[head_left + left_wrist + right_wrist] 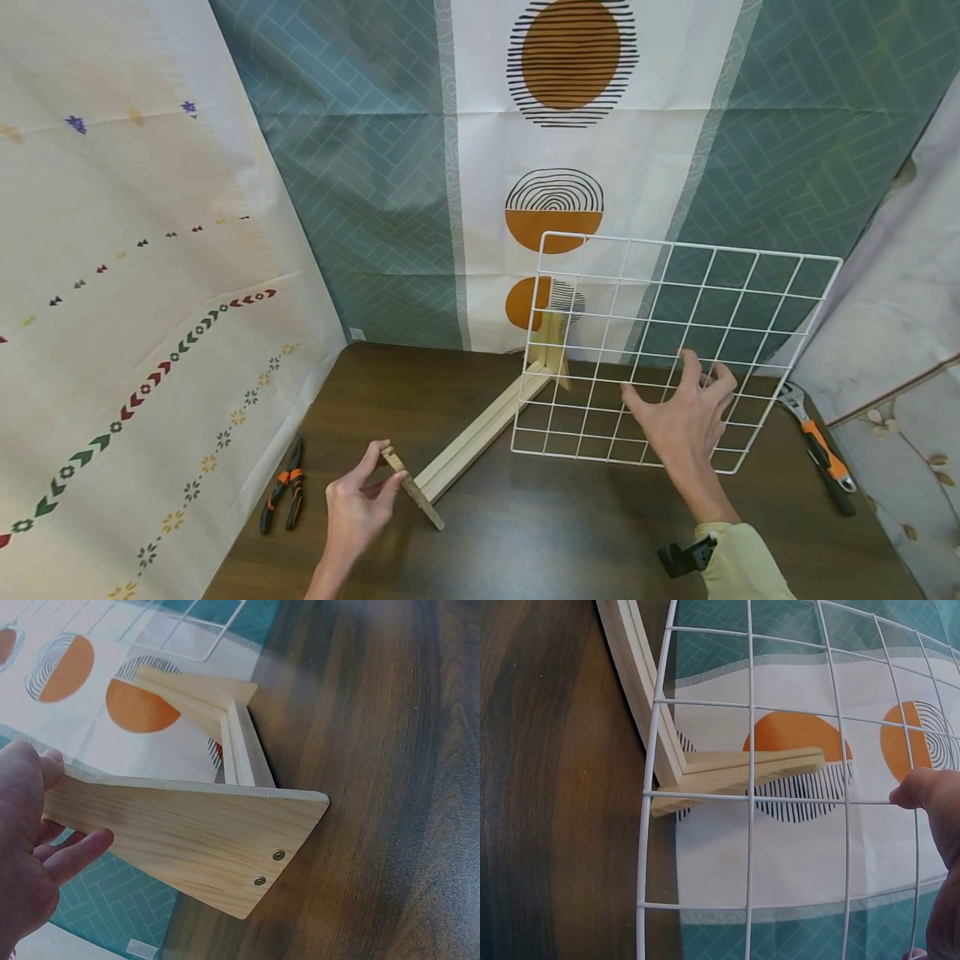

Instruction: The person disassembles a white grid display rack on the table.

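Observation:
A wooden stand (480, 435) sits on the table, its two side panels joined by long crosspieces. My left hand (358, 500) pinches the upper end of the nearer side panel (172, 832) between fingers and thumb. Two metal screw heads show low on that panel in the left wrist view. The far side panel (550, 346) rises at the back by the wall cloth. My right hand (690, 421) grips a white wire grid (690, 245) by its inner wires, fingers curled over them. Tilted upright, the grid overlaps the stand's far end in the head view; whether they touch, I cannot tell.
Pliers with orange and black handles (275, 497) lie at the table's left. An adjustable wrench (817, 442) lies at the right edge, beside another dark handle (838, 500). Patterned cloths (375, 208) hang behind and at both sides of the brown table (540, 533).

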### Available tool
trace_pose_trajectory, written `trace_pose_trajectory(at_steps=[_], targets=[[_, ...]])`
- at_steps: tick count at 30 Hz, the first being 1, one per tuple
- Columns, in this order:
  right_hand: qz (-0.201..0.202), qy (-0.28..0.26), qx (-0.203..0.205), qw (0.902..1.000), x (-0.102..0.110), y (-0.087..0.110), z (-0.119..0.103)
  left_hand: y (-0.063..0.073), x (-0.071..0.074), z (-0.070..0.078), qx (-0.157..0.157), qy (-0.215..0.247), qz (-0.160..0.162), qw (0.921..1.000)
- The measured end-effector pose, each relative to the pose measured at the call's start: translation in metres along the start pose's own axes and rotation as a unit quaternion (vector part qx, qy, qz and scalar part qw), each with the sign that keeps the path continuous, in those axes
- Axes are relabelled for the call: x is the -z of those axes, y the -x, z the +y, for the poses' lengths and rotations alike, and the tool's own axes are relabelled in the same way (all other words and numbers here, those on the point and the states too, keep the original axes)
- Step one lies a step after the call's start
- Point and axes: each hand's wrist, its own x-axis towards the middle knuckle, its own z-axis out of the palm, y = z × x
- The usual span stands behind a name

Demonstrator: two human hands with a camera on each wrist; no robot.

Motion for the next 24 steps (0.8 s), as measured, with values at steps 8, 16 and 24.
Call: trace_pose_trajectory(at_steps=[8,16,24], targets=[[-0.003,0.002,-0.003,1.0,0.0,0.001,0.0,0.003,0.0,0.002,0.002,-0.009,0.009,0.9999],[0.005,0.002,0.005,1.0,-0.001,0.003,0.002,0.008,0.002,0.004,0.001,-0.017,0.02,0.9997],[-0.001,0.002,0.001,1.0,-0.001,0.003,0.002,0.011,0.002,0.006,-0.001,-0.027,0.027,0.9993]])
